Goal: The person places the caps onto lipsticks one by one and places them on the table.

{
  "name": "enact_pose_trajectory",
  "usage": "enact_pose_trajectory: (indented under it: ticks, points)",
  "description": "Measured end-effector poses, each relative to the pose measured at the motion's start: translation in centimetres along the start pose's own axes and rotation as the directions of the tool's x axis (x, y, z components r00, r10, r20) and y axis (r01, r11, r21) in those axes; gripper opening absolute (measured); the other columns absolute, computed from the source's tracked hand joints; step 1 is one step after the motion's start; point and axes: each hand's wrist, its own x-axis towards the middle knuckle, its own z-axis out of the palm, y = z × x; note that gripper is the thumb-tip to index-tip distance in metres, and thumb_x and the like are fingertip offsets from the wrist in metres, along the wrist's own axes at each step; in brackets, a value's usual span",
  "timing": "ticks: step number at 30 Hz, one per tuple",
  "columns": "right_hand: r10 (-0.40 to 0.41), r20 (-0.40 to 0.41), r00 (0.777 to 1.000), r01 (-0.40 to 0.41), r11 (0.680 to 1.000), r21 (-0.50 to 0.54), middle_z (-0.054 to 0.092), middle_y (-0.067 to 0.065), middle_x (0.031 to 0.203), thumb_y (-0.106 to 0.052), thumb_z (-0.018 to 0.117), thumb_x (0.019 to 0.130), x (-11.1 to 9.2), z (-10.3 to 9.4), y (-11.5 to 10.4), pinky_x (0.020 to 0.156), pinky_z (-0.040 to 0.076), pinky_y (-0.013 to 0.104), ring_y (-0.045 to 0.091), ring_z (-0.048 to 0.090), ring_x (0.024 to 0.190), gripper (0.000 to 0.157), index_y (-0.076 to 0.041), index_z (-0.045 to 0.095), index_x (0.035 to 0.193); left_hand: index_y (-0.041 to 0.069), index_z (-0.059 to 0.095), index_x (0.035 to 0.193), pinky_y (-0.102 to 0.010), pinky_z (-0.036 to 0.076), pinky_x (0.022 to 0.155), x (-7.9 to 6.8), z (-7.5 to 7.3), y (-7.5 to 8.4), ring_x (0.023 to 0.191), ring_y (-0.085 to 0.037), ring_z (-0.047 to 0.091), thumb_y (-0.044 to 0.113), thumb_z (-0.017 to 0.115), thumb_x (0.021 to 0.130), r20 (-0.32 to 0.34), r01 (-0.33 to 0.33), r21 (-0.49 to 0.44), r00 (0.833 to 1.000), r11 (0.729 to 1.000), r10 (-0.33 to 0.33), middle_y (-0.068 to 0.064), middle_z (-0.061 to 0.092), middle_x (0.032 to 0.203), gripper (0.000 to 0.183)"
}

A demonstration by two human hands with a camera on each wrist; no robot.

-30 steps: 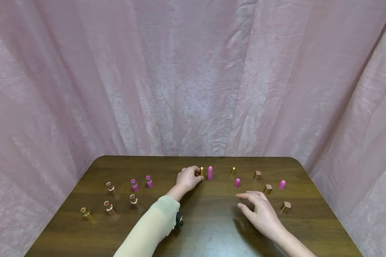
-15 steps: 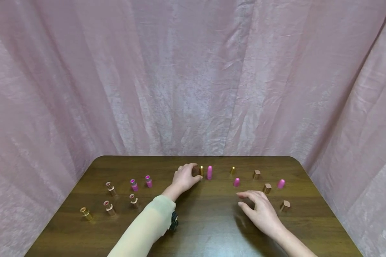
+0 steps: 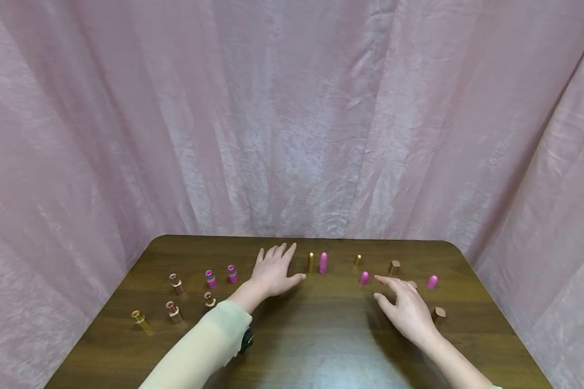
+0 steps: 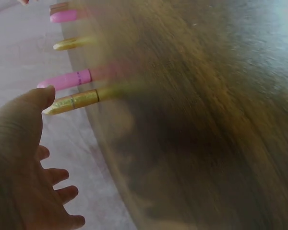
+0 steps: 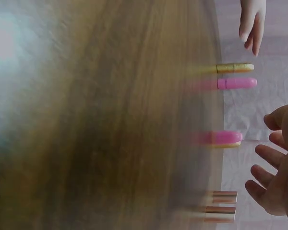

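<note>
A closed gold lipstick (image 3: 311,262) and a closed pink lipstick (image 3: 323,263) stand upright side by side near the table's far edge. Just left of the gold one is my left hand (image 3: 274,275), fingers spread and holding nothing. In the left wrist view its thumb overlaps the tips of both lipsticks. My right hand (image 3: 409,310), also holding nothing, hovers with parted fingers over the right side, its index fingertip beside a pink cap (image 3: 364,278). Partly hidden behind that hand are a rose-gold cap (image 3: 412,284) and another rose-gold cap (image 3: 439,314).
Uncapped lipstick bases stand at the left: pink (image 3: 211,279), rose-gold (image 3: 176,283) and gold (image 3: 139,319), several in all. Farther right are a gold cap (image 3: 358,260), a rose-gold cap (image 3: 395,267) and a pink cap (image 3: 432,282). A pink curtain (image 3: 292,119) hangs behind the wooden table (image 3: 321,335).
My left hand has come off the gold lipstick, drawn left and spread its fingers. My right hand has shifted slightly forward, its fingers straighter. The gold lipstick stays beside the pink one.
</note>
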Motion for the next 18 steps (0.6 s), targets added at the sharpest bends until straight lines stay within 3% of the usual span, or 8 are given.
enact_pose_trajectory:
  ticks: [11, 18]
  points:
    - [0.089, 0.087, 0.992, -0.085, 0.995, -0.049, 0.061, 0.019, 0.138, -0.027, 0.071, 0.095, 2.3, 0.4, -0.3, 0.086, 0.051, 0.058, 0.039, 0.061, 0.119, 0.055, -0.006, 0.056, 0.144, 0.021, 0.022, 0.165, -0.064, 0.019, 0.118, -3.4, -1.5, 0.5, 0.15, -0.036, 0.029, 0.07, 0.056, 0.092, -0.049, -0.1, 0.034, 0.994, 0.994, 0.101, -0.013, 0.031, 0.164, 0.094]
    - [0.123, 0.129, 0.984, -0.111, 0.989, -0.096, 0.059, 0.022, 0.14, -0.026, 0.072, 0.094, 3.9, 1.2, -0.2, 0.091, 0.048, 0.062, 0.044, 0.055, 0.127, 0.057, -0.004, 0.056, 0.144, 0.02, 0.023, 0.164, -0.06, 0.02, 0.119, -6.5, -2.0, 1.7, 0.149, -0.034, 0.031, 0.069, 0.058, 0.092, -0.06, -0.224, 0.043, 0.972, 0.974, 0.227, -0.012, 0.031, 0.164, 0.093]
